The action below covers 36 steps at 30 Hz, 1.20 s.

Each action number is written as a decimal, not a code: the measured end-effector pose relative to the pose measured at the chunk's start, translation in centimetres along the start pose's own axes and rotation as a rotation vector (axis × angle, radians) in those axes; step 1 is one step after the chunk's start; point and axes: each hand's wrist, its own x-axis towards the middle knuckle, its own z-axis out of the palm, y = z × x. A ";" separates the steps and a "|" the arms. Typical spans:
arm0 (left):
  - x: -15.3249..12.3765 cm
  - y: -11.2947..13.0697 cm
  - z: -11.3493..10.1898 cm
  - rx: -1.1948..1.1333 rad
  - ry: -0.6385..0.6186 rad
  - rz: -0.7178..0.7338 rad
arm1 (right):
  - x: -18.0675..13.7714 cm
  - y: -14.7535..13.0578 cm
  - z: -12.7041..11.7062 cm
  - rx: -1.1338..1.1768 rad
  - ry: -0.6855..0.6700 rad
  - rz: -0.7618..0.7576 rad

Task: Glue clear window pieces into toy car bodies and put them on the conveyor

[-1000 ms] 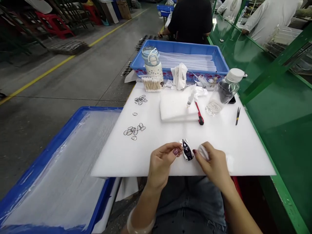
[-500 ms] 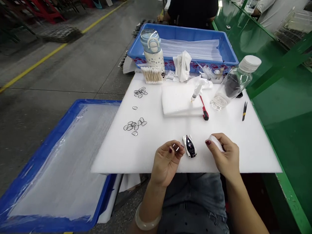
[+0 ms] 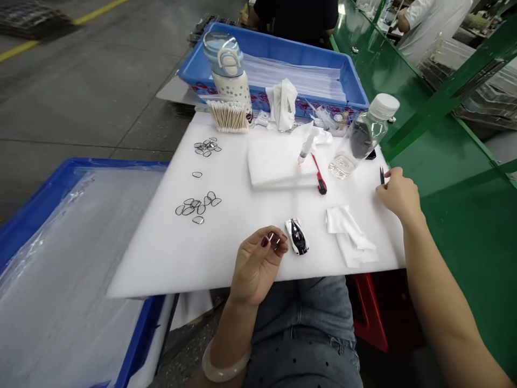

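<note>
My left hand (image 3: 258, 261) pinches a small, shiny, dark tinted piece (image 3: 275, 240) above the front of the white foam-topped table. Just right of those fingers sits a white toy car (image 3: 297, 237) with a dark top. At the table's right edge, my right hand (image 3: 399, 196) has its fingers closed on the black tweezers (image 3: 382, 175), whose points stick out past the fingers. A crumpled white cloth (image 3: 349, 234) lies between the toy car and my right arm.
Thin dark rings (image 3: 197, 205) lie in groups on the left. Cotton swabs (image 3: 228, 116), a tumbler (image 3: 232, 73), a syringe (image 3: 306, 148), a red cutter (image 3: 320, 178) and a clear bottle (image 3: 357, 137) stand or lie farther back. A blue tray (image 3: 278, 46) is behind; a co-worker (image 3: 297, 19) sits beyond.
My right hand has let go of the white cloth, now on the table, and has reached right and forward to the tweezers. My left hand still holds the dark piece. The view has shifted.
</note>
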 end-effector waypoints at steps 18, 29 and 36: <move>0.2 0.1 -0.1 -0.085 -0.126 0.012 | -8.5 0.0 1.6 0.782 0.322 -0.426; 0.0 0.1 -0.2 -0.094 -0.124 0.016 | -16.7 -5.7 4.1 0.820 -0.097 -0.742; 0.2 0.1 -0.1 -0.081 -0.111 0.011 | -16.9 -6.9 4.7 0.793 -0.093 -0.734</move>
